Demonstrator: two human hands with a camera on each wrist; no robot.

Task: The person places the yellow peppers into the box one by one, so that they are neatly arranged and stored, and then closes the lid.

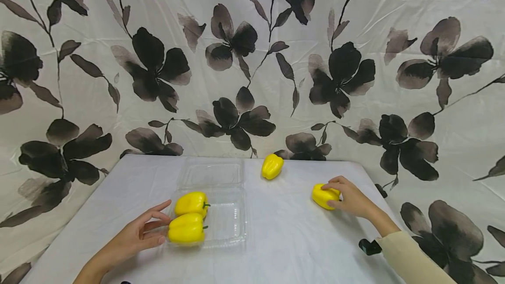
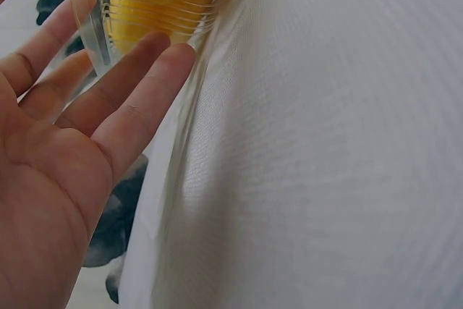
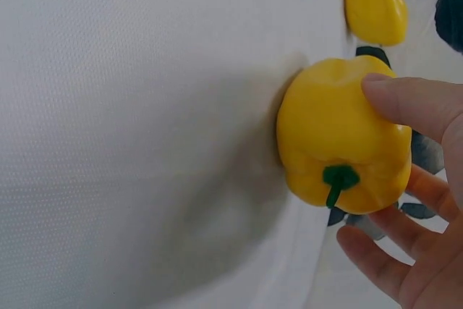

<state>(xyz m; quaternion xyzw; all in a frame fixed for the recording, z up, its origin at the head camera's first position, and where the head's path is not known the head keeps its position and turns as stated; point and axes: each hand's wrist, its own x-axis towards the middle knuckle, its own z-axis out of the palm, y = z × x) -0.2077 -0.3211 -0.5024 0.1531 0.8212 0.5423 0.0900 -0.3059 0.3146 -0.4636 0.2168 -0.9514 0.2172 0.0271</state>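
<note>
Two yellow bell peppers (image 1: 186, 228) lie side by side in the left half of a clear plastic clamshell container (image 1: 232, 236), its lid folded back. Beside the container's left wall is my left hand (image 1: 140, 236), fingers spread and fingertips at the plastic; the left wrist view shows the ribbed wall against them. On the right, my right hand (image 1: 351, 198) grips another yellow bell pepper (image 3: 340, 121) on the table, thumb on one side and fingers round the other. That pepper's green stem points toward the wrist camera.
One more yellow bell pepper (image 1: 272, 166) lies near the table's back edge. A white cloth covers the table (image 1: 284, 240). Behind it hangs a floral curtain (image 1: 292, 100). A small dark object (image 1: 369, 246) is by the right sleeve.
</note>
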